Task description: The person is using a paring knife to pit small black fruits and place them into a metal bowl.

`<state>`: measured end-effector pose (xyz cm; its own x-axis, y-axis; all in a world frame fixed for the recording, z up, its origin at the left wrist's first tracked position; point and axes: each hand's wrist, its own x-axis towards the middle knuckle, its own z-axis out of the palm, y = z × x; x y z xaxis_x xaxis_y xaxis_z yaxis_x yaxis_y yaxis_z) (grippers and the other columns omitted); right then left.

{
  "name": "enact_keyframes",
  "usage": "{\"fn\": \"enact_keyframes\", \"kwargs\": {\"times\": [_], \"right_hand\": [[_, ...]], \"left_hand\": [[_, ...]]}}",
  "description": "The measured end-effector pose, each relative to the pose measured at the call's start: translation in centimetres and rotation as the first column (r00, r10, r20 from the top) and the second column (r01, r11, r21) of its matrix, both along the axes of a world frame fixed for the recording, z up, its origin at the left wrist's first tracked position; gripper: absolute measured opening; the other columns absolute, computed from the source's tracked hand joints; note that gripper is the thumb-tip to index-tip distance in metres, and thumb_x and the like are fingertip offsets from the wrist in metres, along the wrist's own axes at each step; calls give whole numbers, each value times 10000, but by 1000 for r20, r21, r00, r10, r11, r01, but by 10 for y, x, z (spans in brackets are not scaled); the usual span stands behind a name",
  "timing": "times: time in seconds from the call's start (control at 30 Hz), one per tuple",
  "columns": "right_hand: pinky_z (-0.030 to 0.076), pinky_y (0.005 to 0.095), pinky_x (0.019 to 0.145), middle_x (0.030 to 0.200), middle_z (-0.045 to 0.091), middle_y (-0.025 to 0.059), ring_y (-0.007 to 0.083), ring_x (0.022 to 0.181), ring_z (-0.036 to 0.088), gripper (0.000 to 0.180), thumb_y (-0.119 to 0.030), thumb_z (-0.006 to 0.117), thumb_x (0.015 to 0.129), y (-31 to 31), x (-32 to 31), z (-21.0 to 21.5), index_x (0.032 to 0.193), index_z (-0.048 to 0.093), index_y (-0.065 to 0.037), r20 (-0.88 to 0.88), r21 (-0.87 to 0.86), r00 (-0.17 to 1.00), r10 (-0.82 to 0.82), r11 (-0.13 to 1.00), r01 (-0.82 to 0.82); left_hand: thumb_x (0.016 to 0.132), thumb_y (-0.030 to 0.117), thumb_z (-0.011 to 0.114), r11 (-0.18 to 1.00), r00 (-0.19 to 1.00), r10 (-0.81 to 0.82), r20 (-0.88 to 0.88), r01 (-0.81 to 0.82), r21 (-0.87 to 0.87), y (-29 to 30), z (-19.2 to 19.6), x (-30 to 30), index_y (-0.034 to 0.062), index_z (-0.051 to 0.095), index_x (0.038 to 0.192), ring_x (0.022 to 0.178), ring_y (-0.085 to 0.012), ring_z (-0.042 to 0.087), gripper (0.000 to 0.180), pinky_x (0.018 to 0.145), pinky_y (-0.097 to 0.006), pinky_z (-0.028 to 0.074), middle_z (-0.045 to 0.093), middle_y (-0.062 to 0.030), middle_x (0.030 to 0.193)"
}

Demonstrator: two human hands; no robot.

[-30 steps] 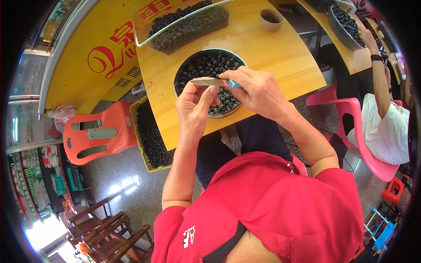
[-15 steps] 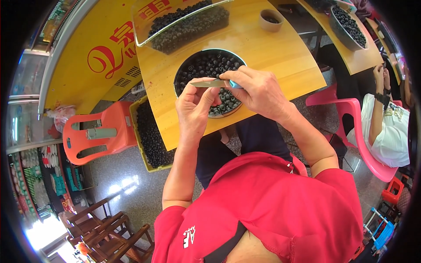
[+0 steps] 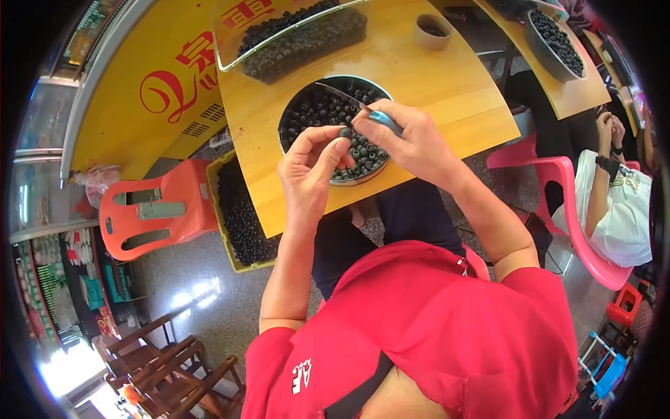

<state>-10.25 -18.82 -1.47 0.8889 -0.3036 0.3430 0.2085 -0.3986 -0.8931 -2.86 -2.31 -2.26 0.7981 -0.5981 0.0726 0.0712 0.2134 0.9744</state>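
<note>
My left hand (image 3: 312,167) pinches one small dark round fruit (image 3: 345,132) between thumb and fingertips, just above a round metal bowl (image 3: 289,112) full of the same dark fruits. My right hand (image 3: 412,140) grips a small knife with a blue handle (image 3: 384,119); its thin blade (image 3: 340,96) points left and away over the bowl, its base right by the held fruit. Both hands hover over the near edge of a yellow wooden table (image 3: 447,84).
A clear tray of dark fruits (image 3: 300,38) and a small cup (image 3: 433,31) sit further back on the table. A yellow crate of fruits (image 3: 237,209) stands beside an orange plastic chair (image 3: 157,209) at left. Another person (image 3: 618,202) sits on a pink chair (image 3: 558,188) at right.
The knife blade, which lay flat across my left fingers, now tilts up and away over the bowl. My left hand shows the fruit at its fingertips.
</note>
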Motion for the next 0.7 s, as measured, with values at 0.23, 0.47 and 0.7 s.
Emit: {"fn": "enact_keyframes", "kwargs": {"times": [0.23, 0.47, 0.7], "right_hand": [[433, 210, 618, 765, 586, -21, 59, 702, 526, 279, -314, 642, 917, 10, 1, -1, 914, 635, -34, -127, 551, 958, 257, 821, -148], [440, 254, 550, 755, 597, 1, 94, 640, 543, 220, -252, 630, 925, 15, 3, -15, 915, 618, -32, -89, 453, 978, 186, 882, -127], [470, 323, 579, 779, 589, 103, 233, 644, 586, 192, -93, 658, 848, 9, -5, -5, 1025, 613, -33, 127, -331, 990, 58, 944, -13]], "left_hand": [[876, -39, 622, 998, 989, 23, 145, -13, -64, 2, -1, -3, -29, 635, 1042, 745, -114, 600, 166, 654, -216, 477, 599, -57, 923], [888, 46, 643, 1000, 996, 8, 87, -5, -31, 8, -4, -4, -29, 624, 1036, 703, -112, 598, 167, 639, -221, 471, 632, -64, 871], [907, 66, 632, 998, 1000, -24, -4, 23, -56, 13, -6, 1, -16, 595, 1063, 680, -96, 583, 180, 616, -216, 459, 639, -52, 857]]}}
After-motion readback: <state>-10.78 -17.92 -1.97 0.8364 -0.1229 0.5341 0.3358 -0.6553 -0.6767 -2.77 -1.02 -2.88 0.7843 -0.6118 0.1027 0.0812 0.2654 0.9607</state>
